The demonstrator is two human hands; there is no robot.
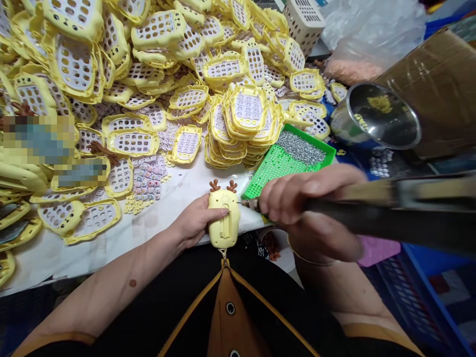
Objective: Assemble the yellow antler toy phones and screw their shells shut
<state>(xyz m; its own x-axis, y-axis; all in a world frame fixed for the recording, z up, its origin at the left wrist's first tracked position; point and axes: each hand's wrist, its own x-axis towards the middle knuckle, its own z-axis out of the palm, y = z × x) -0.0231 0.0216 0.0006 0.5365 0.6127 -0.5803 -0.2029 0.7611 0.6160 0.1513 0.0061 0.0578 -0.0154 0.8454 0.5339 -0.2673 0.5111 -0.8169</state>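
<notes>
Yellow casing (234,218) with brown antlers (214,186), in front of the body at the near edge of the white-covered desk (178,188). Back face upward, with a narrow open compartment (225,231) along the middle. Just to the right of the left hand (193,220), grasped by the fingers around its left side, thumb laid across the back. Right hand (310,198) on the other side and farther off, fingers wrapped around a long dark tool (372,218). Left hand therefore the nearer one. Long axis of the casing running away from the body, antlered end pointing to the far side of the desk, rounded end toward the dark clothing (178,297). Tool nearly crosswise to that axis, thin tip directed left at the upper right part of the casing; contact impossible to tell.

Beyond the right hand, a green perforated tray (267,173) with small silvery screws (301,148) gathered at its far end. Left of the tray, a stack of yellow frames (248,111); farther left, small printed pieces (147,181) and a wide heap of similar shells (156,29). To the far right, a shiny metal container (339,124), tilted, beside a cardboard box (439,89).
</notes>
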